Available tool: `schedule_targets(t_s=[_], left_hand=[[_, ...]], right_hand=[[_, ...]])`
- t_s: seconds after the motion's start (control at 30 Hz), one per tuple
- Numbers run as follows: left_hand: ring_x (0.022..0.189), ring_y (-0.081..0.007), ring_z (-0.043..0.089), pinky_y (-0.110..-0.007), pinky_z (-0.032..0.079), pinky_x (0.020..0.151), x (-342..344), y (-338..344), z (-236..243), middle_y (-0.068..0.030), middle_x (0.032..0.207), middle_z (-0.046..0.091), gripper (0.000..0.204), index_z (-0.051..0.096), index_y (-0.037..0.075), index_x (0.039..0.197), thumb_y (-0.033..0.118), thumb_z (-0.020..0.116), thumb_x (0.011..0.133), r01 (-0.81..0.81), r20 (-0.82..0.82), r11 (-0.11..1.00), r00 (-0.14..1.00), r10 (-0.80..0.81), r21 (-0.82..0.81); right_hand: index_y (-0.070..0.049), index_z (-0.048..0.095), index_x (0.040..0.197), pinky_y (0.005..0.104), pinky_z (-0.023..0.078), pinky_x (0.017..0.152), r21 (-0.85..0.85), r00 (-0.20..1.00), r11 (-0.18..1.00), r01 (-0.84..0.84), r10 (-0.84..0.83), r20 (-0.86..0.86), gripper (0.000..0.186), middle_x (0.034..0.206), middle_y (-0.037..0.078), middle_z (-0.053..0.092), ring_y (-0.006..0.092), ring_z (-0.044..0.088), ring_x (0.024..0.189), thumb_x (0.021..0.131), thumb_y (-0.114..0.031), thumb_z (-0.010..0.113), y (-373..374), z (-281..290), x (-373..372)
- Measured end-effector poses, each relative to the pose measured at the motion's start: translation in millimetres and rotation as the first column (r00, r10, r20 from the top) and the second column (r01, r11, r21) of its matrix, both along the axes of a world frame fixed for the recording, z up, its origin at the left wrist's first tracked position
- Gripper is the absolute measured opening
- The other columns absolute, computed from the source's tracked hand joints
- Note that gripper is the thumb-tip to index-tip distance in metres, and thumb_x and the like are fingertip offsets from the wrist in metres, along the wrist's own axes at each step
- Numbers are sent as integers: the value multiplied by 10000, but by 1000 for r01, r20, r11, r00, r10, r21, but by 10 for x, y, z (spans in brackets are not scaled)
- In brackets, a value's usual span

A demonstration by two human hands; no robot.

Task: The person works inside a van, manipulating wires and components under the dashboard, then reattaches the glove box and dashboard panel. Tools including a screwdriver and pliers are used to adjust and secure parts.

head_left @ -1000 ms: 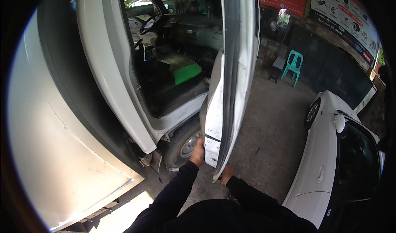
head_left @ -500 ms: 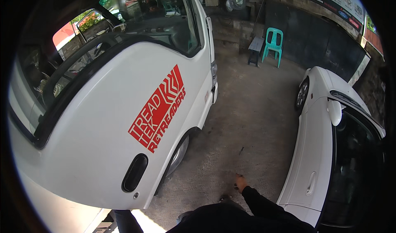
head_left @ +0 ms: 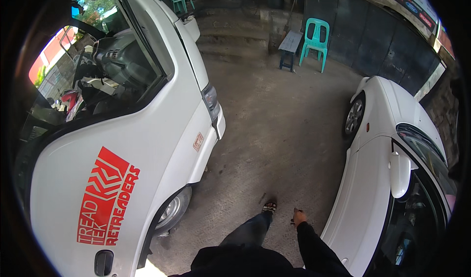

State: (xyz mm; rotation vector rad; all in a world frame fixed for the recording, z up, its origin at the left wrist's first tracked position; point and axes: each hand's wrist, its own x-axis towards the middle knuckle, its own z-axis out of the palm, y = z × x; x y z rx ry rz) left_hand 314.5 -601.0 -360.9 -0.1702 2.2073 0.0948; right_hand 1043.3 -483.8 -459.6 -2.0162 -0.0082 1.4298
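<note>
My right hand [head_left: 298,217] hangs low at the end of a black sleeve, over the concrete floor between two white vehicles. Its fingers look curled in; whatever they hold, if anything, is too small to make out. It is nearest the white car [head_left: 355,198] on the right and touches nothing around it. My left hand is out of sight. One sandalled foot [head_left: 269,207] is stepping forward, below a dark trouser leg. To the left stands a white truck cab [head_left: 162,125] with red lettering on its door.
The car's side mirror [head_left: 400,174] sticks out on the right. Ahead stand a green plastic chair [head_left: 315,40] and a small bench [head_left: 290,42], before a dark metal gate [head_left: 365,36]. Low concrete steps [head_left: 230,39] lie at the back. The truck's front wheel [head_left: 172,211] is close on the left.
I have moved forward along the truck; its door has slid back to the lower left and its headlight is nearer. A foot has come forward. The left sleeve has left the view.
</note>
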Motion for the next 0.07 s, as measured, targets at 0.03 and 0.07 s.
schedule_targets(t_s=[0.03,0.07], left_hand=[[853,-312,756,-523,602,762,314,249,-154,-134,1051,763,401,736,32,1203,372,748,992,97,77,994,993,-94,-48],[839,-314,758,-527,605,750,668,639,-292,-134,1039,764,395,741,31,1191,368,757,987,213,153,975,967,-203,-55]], right_hand=[[-55,564,1542,530,572,894,-80,915,931,-356,365,170,501,1192,218,684,344,675,1105,1147,-355,490,92,-45,192],[-60,569,1552,534,568,950,-182,677,737,-652,672,299,489,1280,235,686,345,667,1203,1152,-329,483,249,-74,410]])
